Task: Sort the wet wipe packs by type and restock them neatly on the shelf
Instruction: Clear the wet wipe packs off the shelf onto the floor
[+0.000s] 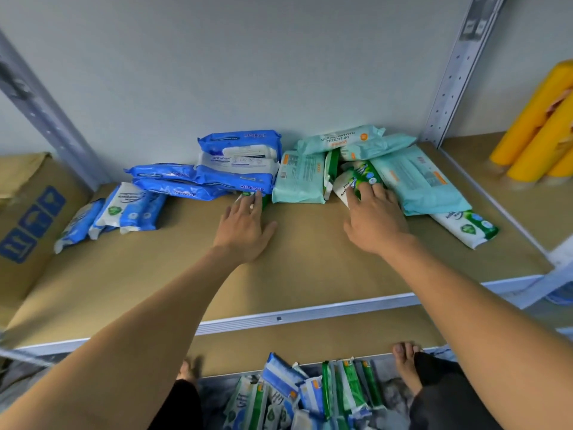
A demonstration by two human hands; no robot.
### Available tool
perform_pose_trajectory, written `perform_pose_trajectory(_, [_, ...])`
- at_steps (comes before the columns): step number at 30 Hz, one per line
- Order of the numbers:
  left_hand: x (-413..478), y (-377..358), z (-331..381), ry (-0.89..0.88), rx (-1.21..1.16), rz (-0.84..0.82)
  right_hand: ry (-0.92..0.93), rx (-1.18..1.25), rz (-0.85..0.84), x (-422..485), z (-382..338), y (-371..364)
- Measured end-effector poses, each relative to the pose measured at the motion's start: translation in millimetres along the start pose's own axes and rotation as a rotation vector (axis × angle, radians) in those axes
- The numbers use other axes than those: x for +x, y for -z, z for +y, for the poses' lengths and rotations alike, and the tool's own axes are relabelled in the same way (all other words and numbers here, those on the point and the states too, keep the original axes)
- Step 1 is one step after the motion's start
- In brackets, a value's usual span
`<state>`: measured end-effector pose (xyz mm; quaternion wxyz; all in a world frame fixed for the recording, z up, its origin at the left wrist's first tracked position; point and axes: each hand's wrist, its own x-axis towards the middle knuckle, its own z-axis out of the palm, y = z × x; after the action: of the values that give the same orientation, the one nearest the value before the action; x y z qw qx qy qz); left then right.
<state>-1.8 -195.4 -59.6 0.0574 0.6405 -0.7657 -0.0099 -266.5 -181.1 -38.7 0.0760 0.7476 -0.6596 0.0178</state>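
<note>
Possibly, with left grip [245,225] and right grip [375,218] apart on green packs [362,176], blue stack [238,178] or teal pile [299,178] could be toppled by tugging.

Single head view, wide-angle, looking forward and down, close over the shelf [310,274]

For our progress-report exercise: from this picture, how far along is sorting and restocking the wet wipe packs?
Done: blue packs stacked at the back, blue-white packs grouped at left. In hand: left hand touches a green pack by the blue stack; right hand rests on a green-white pack among the jumbled teal packs. Left: that mixed heap, plus the unsorted pile below the shelf.
</note>
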Motion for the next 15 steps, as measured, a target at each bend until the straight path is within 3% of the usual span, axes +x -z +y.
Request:
perform_pose_trajectory(7, [-14.4, 5.5, 5.4, -0.02, 0.049, 0.118, -0.033, 0.158, 0.048, -28.6, -13.5, -8.5])
perform_pose_trajectory(12, [-54.2, -0.3, -5.7, -0.015, -0.093, 0.171, -0.079, 0.304, 0.101, -68.6, -30.4, -14.3])
perform_pose_trajectory(15, [-85.7, -5.6, -7.6, 0.029, -0.149, 0.29, -0.089, 0.398, 0.154, -92.6, -38.4, -12.8])
